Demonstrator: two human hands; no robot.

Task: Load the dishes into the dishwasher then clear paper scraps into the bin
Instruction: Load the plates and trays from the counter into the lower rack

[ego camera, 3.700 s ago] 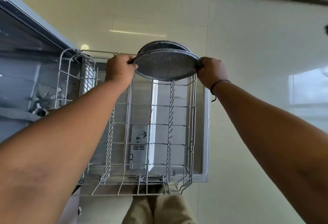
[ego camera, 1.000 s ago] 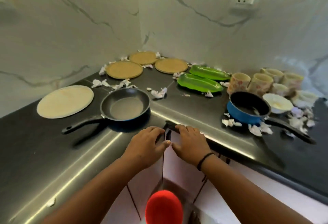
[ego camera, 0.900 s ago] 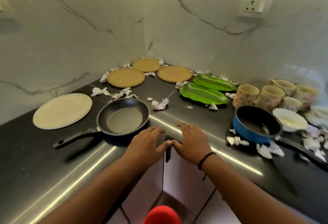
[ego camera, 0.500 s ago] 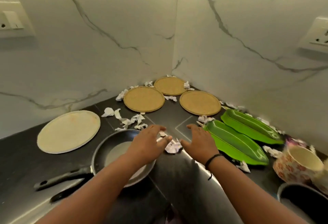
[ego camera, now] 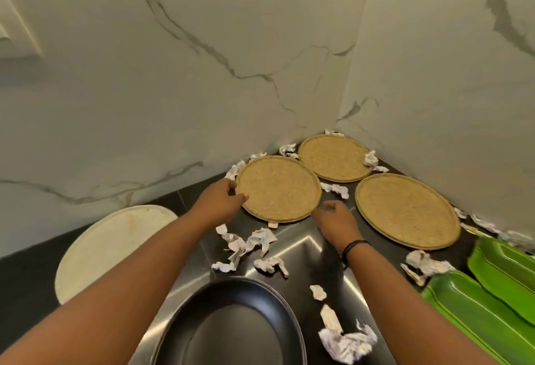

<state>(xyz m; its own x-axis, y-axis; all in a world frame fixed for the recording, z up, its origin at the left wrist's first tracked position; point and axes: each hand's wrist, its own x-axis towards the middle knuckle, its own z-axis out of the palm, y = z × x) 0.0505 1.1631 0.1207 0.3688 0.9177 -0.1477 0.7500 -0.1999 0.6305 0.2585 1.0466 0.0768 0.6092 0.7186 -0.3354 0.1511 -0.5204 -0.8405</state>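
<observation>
On the dark corner table (ego camera: 292, 244) the nearest woven plate (ego camera: 278, 188) lies between my hands — left hand (ego camera: 221, 199) pinches its left rim, right hand (ego camera: 337, 220) spread loosely just beside the near edge.

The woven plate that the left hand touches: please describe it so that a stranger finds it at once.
Find the corner where the two marble walls meet; three round woven plates lie there. Take the left plate, nearest the white plate. Alone of the three, it has the left hand on its rim.
</observation>
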